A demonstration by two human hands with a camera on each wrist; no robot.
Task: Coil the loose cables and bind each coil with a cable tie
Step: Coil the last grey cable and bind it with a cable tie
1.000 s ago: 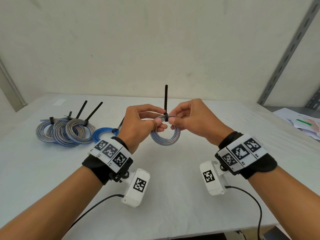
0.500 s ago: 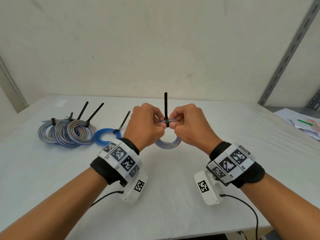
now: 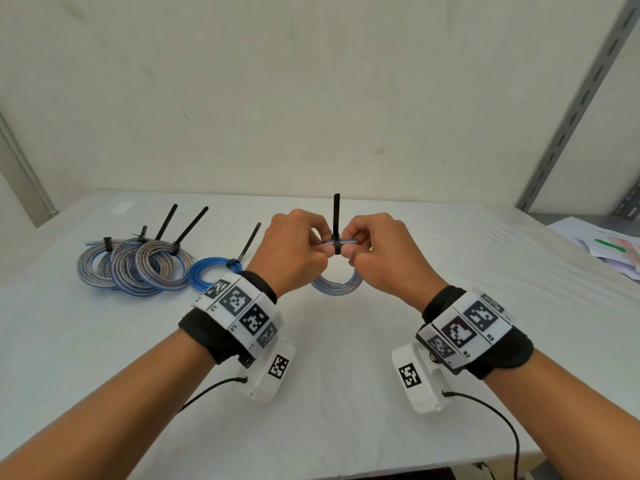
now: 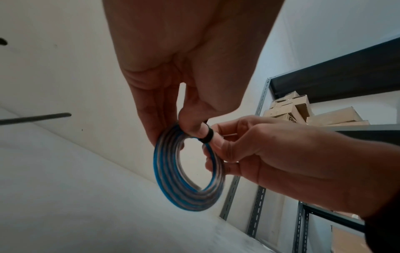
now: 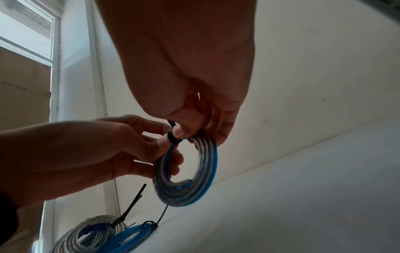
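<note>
- Where the worktop runs off to my left, three grey-and-blue coils lie overlapping, each bound with a black tie whose tail sticks up.
- Just right of them lies a small blue coil, also tied, its tail slanting up and to the right; it sits just behind my left wrist in the head view.
- On that wrist I wear a black band with white marker tiles, and a white camera block hangs under it with a thin black lead trailing off.
- My left hand is raised off the worktop, fingers curled, thumb and fingertips pinching the top of the coil in hand just left of its tie.
- That coil, blue and clear-grey, hangs down from both hands in the air above the middle of the worktop, its lower arc showing below my knuckles.
- Around its top sits a black cable tie; the band wraps the strands between my two thumbs, and the tail stands straight up.
- My right hand mirrors the left, fingers curled, thumb pressed against the coil right beside the tie's band.
- My right wrist carries the same band and a second white camera block.
- Far right, some papers lie by the worktop's edge, near a grey slotted shelf upright.
</note>
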